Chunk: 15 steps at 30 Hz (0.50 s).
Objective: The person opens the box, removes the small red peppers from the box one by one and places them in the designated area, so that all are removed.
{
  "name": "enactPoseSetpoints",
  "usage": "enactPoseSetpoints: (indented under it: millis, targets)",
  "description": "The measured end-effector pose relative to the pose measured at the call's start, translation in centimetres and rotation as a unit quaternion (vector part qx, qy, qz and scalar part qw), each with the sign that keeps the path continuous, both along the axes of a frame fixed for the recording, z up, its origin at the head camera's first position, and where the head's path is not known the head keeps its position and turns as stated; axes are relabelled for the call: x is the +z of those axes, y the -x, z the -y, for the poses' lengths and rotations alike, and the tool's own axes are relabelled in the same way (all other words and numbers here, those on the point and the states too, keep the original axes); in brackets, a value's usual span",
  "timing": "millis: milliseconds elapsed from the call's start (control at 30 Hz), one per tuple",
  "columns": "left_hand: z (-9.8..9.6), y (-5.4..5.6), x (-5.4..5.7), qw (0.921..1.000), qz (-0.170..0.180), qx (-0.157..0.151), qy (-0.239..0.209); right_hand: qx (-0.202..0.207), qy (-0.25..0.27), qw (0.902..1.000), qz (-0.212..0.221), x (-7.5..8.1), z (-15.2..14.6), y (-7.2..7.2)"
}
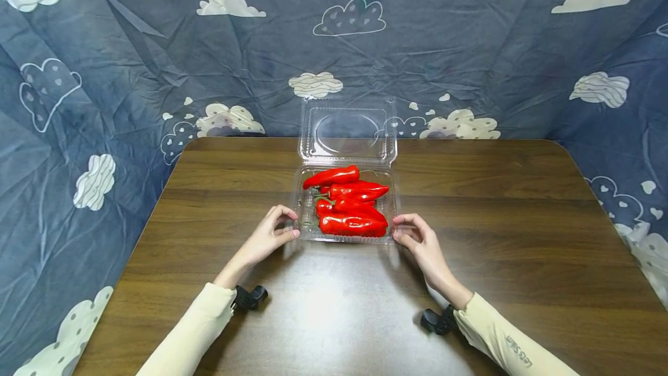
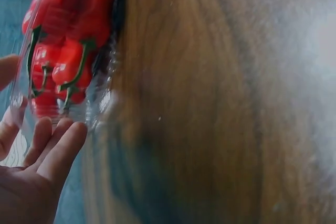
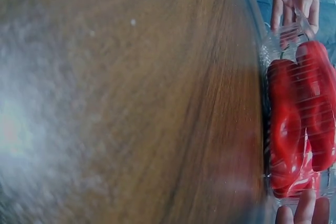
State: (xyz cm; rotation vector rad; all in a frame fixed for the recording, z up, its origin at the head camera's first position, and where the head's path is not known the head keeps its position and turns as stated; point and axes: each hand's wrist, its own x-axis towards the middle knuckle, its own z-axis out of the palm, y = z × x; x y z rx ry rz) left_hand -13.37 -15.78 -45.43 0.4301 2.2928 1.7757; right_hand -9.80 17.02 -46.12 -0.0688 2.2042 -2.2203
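A clear plastic clamshell container (image 1: 346,240) is in the middle of the head view, its transparent lid (image 1: 347,132) raised at the back. Several glossy red peppers (image 1: 352,226) with green stems lie across its base. On the container's left side, my left hand (image 1: 268,234) holds the front corner between thumb and fingers. My right hand (image 1: 425,251) grips the opposite front corner in the same way. The left wrist view shows fingertips (image 2: 73,135) against the container's end wall, near the pepper stems. Fingertips (image 3: 304,211) also touch the container in the right wrist view.
The brown wood-grain table (image 1: 496,202) spreads out around the container, with a bright glare spot at the front. Behind it hangs a dark blue cloth (image 1: 449,33) with white cloud prints. A black wrist device (image 1: 438,321) sits by each sleeve.
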Motion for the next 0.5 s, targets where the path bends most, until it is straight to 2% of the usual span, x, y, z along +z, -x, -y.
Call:
enactPoseSetpoints:
  millis: [167, 333, 500]
  targets:
    - [0.4, 0.6, 0.3, 0.9998, 0.008, -0.015, 0.007, -0.002, -0.002, 1.0, -0.001, -0.1, -0.1, 0.5]
    - [0.6, 1.6, 0.6, 0.9997, 0.007, -0.018, 0.013, -0.004, -0.013, 0.9999, -0.001, 0.0, -0.2, 1.2]
    - [0.7, 2.7, 0.6, 0.9996, 0.009, -0.02, -0.015, -0.004, -0.007, 0.9999, -0.009, 0.1, -0.4, 2.1]
